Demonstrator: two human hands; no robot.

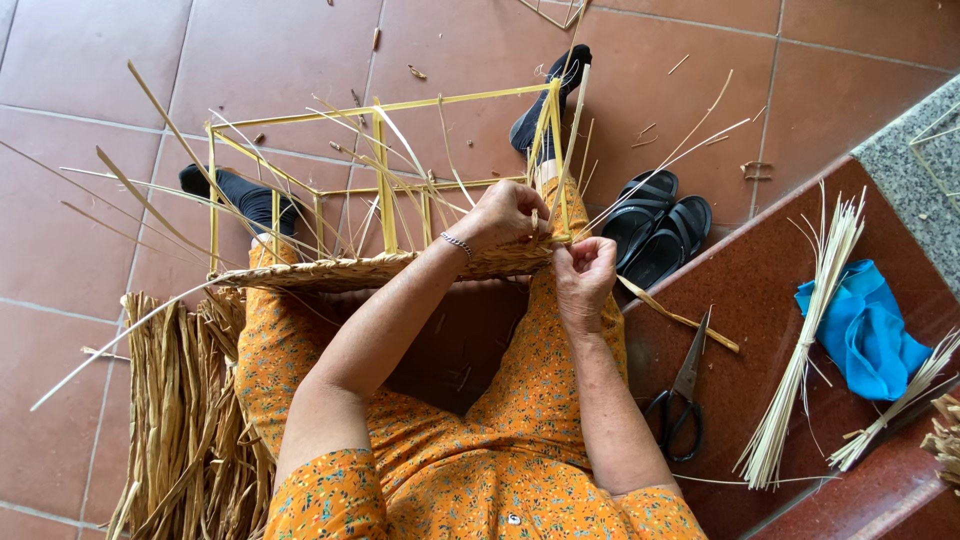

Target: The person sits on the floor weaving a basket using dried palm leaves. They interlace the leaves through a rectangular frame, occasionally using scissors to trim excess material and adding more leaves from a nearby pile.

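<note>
A basket frame (380, 110) of thin yellow sticks rests on my lap, its lower edge wrapped in woven straw (330, 272). My left hand (505, 213), with a bracelet on the wrist, grips the woven edge near the frame's right corner. My right hand (583, 275) pinches a straw strand (675, 317) just below that corner, touching the weave. Loose strands stick out from the frame to the left and upper right.
A bundle of dried straw (190, 420) lies on the tiled floor at my left. On the red step to my right lie black scissors (682, 400), thin pale reeds (800, 350) and a blue cloth (865, 330). Black sandals (655, 225) sit by my feet.
</note>
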